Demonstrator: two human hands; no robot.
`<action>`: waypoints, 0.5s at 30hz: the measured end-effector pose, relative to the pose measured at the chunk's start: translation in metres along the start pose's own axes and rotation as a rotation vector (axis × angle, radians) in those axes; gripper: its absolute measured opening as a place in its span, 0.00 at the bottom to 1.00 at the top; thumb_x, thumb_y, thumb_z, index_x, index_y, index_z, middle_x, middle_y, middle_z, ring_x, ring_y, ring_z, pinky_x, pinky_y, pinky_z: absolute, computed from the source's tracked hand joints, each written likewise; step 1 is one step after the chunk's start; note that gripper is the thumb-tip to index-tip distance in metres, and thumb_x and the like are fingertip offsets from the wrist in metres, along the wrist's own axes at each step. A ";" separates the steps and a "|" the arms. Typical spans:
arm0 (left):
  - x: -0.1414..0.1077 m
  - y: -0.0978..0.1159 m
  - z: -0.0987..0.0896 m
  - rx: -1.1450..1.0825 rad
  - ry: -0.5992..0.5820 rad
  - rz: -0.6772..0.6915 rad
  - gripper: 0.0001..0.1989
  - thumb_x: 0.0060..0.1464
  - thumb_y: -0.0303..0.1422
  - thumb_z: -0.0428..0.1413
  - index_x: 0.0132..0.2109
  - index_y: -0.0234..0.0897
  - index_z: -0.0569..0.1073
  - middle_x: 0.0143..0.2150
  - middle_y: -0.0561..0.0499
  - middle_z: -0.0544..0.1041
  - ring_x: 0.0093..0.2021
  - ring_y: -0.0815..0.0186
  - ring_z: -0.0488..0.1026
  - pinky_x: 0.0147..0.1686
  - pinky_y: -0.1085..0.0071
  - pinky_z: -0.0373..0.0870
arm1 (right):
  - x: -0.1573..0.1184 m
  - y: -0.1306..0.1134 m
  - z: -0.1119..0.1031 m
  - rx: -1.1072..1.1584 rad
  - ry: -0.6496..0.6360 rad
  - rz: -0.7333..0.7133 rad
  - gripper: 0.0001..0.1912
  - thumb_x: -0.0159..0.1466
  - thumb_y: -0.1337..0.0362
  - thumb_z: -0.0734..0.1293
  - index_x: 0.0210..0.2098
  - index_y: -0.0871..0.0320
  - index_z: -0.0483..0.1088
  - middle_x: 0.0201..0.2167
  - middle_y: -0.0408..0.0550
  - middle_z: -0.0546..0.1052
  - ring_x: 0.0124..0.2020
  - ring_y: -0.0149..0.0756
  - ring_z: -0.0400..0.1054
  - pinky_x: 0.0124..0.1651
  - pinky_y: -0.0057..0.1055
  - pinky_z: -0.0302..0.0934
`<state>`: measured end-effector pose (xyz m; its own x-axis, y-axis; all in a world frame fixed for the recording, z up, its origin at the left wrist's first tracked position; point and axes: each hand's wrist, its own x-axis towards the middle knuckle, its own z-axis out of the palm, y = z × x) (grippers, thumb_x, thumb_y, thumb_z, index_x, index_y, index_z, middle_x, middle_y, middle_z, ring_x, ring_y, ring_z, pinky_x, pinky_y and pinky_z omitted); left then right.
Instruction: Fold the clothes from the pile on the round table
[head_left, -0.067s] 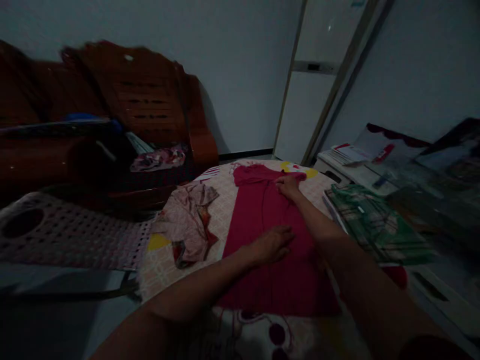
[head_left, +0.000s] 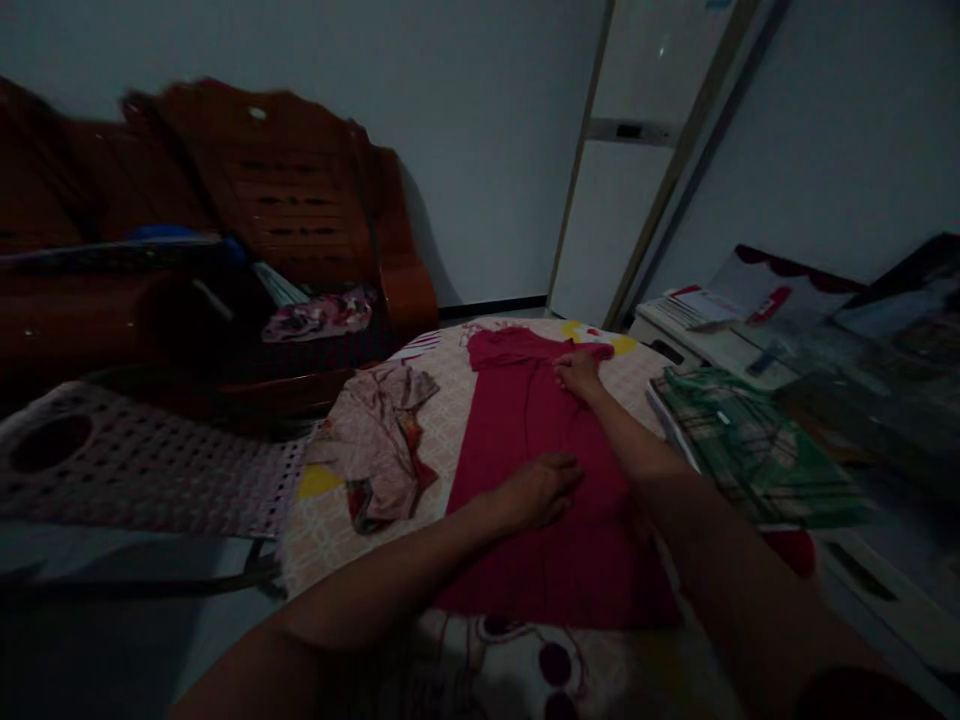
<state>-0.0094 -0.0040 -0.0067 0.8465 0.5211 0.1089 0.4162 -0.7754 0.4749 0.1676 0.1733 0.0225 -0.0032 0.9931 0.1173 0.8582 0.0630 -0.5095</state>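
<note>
A magenta short-sleeved dress (head_left: 495, 430) is spread lengthwise over the round table, its sleeves at the far end and its hem near me. My left hand (head_left: 544, 490) rests palm down on the middle of the dress, fingers stretched out. Farther up, my right hand (head_left: 577, 373) is at the right shoulder, beside the sleeve. Its fingers are bent and seem to pinch the cloth, though the fingertips are dim. To the left of the dress lies a crumpled pale pink garment (head_left: 379, 430) with a red patterned edge.
A patterned cloth (head_left: 322, 555) covers the table. On the right, folded green plaid fabric (head_left: 750, 440) lies on a white cabinet (head_left: 720, 345) with papers. A woven lounge chair (head_left: 172, 470) stands on the left, and a carved wooden sofa (head_left: 300, 190) behind it.
The fingers of my left hand have drawn back very slightly across the dress. My right hand stays at the shoulder.
</note>
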 end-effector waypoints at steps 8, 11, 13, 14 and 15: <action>-0.015 0.002 0.022 0.204 0.070 -0.032 0.19 0.64 0.31 0.49 0.59 0.32 0.69 0.61 0.37 0.70 0.59 0.54 0.70 0.59 0.59 0.67 | 0.003 0.018 -0.016 -0.290 -0.098 -0.053 0.20 0.60 0.75 0.64 0.50 0.60 0.78 0.52 0.57 0.78 0.55 0.47 0.71 0.59 0.39 0.62; -0.014 0.003 0.023 0.243 0.063 -0.014 0.17 0.64 0.32 0.49 0.58 0.33 0.69 0.60 0.39 0.71 0.56 0.55 0.71 0.57 0.60 0.68 | 0.000 0.020 -0.010 -0.336 -0.165 -0.042 0.18 0.61 0.72 0.65 0.50 0.62 0.77 0.53 0.61 0.78 0.56 0.51 0.70 0.59 0.41 0.62; -0.013 0.003 0.022 0.252 0.057 -0.013 0.16 0.64 0.31 0.49 0.57 0.34 0.70 0.58 0.40 0.72 0.54 0.55 0.71 0.56 0.61 0.68 | 0.000 0.019 -0.005 -0.332 -0.147 -0.002 0.15 0.62 0.72 0.64 0.47 0.65 0.78 0.50 0.65 0.78 0.55 0.53 0.71 0.58 0.42 0.63; -0.013 0.004 0.021 0.251 0.051 -0.015 0.15 0.64 0.31 0.49 0.55 0.34 0.70 0.56 0.40 0.73 0.53 0.56 0.71 0.55 0.61 0.69 | 0.001 0.017 -0.003 -0.319 -0.119 0.010 0.15 0.63 0.73 0.64 0.46 0.66 0.78 0.48 0.66 0.78 0.54 0.53 0.71 0.58 0.42 0.63; -0.013 0.005 0.019 0.248 0.044 -0.018 0.14 0.64 0.31 0.49 0.54 0.35 0.71 0.54 0.41 0.74 0.52 0.56 0.72 0.53 0.62 0.69 | 0.002 0.015 -0.001 -0.295 -0.086 0.018 0.15 0.63 0.73 0.63 0.46 0.67 0.78 0.47 0.66 0.79 0.53 0.53 0.72 0.57 0.41 0.64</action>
<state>-0.0123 -0.0217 -0.0228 0.8251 0.5465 0.1434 0.5044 -0.8268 0.2490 0.1811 0.1762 0.0159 -0.0195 0.9993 0.0316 0.9704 0.0265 -0.2400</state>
